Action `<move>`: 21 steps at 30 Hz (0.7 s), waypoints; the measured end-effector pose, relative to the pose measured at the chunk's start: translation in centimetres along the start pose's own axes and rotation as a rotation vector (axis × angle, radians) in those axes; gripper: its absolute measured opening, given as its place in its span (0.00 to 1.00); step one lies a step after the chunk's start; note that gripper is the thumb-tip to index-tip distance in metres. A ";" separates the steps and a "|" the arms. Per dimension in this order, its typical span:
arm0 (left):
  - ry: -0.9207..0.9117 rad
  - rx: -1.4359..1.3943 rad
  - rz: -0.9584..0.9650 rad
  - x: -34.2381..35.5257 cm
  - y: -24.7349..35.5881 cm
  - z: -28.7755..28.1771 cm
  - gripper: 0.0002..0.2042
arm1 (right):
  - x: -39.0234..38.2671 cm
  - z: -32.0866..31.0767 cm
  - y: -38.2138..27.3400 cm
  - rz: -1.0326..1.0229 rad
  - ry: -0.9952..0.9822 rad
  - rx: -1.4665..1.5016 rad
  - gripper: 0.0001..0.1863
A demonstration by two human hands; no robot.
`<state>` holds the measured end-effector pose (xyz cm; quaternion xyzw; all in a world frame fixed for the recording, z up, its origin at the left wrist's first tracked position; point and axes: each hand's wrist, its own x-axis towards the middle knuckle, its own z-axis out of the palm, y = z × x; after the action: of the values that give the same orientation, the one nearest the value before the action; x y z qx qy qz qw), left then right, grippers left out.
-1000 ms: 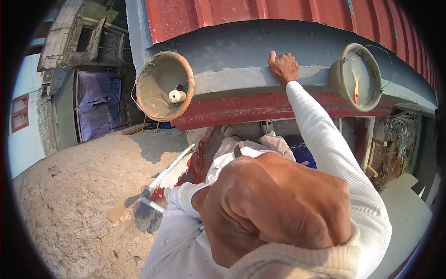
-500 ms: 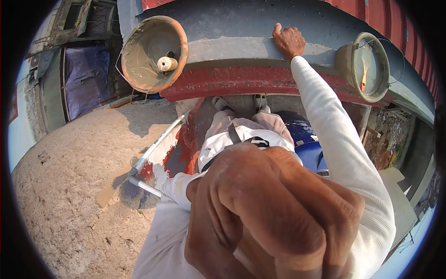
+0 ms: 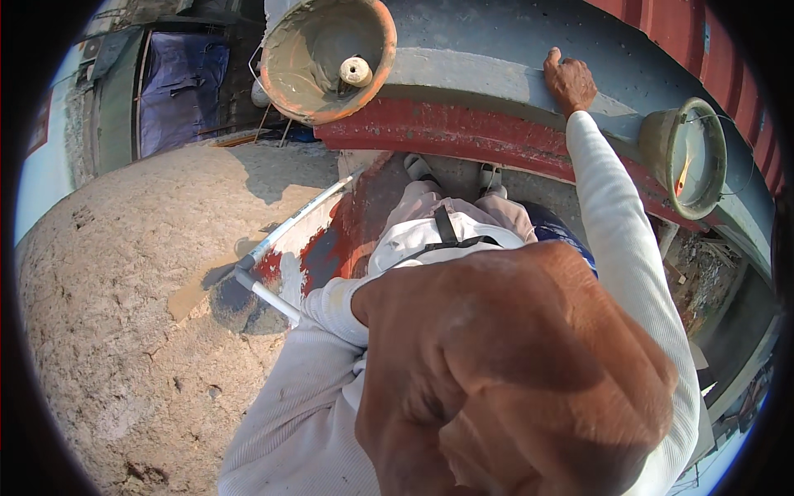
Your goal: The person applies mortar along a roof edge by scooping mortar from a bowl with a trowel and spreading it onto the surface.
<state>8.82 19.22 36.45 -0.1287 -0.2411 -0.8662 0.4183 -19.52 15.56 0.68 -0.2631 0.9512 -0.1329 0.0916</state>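
My left hand point(image 3: 513, 355) looms very large and close at the lower middle, its back and bent knuckles in view. Its fingertips are hidden, and I cannot see anything held in it. Farther off, my right hand point(image 3: 569, 83) rests on the grey concrete ledge point(image 3: 463, 73), closed with the fingers curled and the thumb sticking out. Nothing shows in its grasp. To its left stands an orange-rimmed, cement-stained bucket point(image 3: 302, 50) with a paint roller point(image 3: 356, 72) inside. Right of it, a greenish pail point(image 3: 657, 136) of pale liquid holds a paintbrush point(image 3: 683, 175) with a red-orange handle.
A red-painted band point(image 3: 447, 128) runs under the ledge. Red corrugated sheeting point(image 3: 678, 33) rises at the back right. A plastic pipe point(image 3: 302, 215) with an elbow runs beside a rough concrete surface point(image 3: 124, 314) at left. A blue drum point(image 3: 556, 227) is partly hidden behind my left hand.
The view has shifted, so the ledge, buckets and right hand appear farther right. My left hand has turned, hiding its fingers more. My right hand stays on the ledge.
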 end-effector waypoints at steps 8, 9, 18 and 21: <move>0.003 0.157 0.131 0.7 1.7 -0.3 0.10 | -0.4 -0.9 -1.1 0.022 -0.063 -0.009 0.37; 0.003 0.166 0.144 0.6 1.6 -0.5 0.10 | -0.4 -0.8 -1.3 0.039 -0.087 -0.030 0.37; -0.032 0.182 0.190 0.2 0.6 0.0 0.10 | -0.7 -1.1 -0.8 0.029 -0.079 -0.018 0.37; -0.017 0.191 0.203 0.1 0.7 0.0 0.09 | -0.7 -0.8 -1.8 0.006 -0.066 -0.029 0.37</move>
<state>9.27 18.79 36.68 -0.1195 -0.3117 -0.7914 0.5121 -18.27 14.62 2.09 -0.2656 0.9503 -0.1100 0.1193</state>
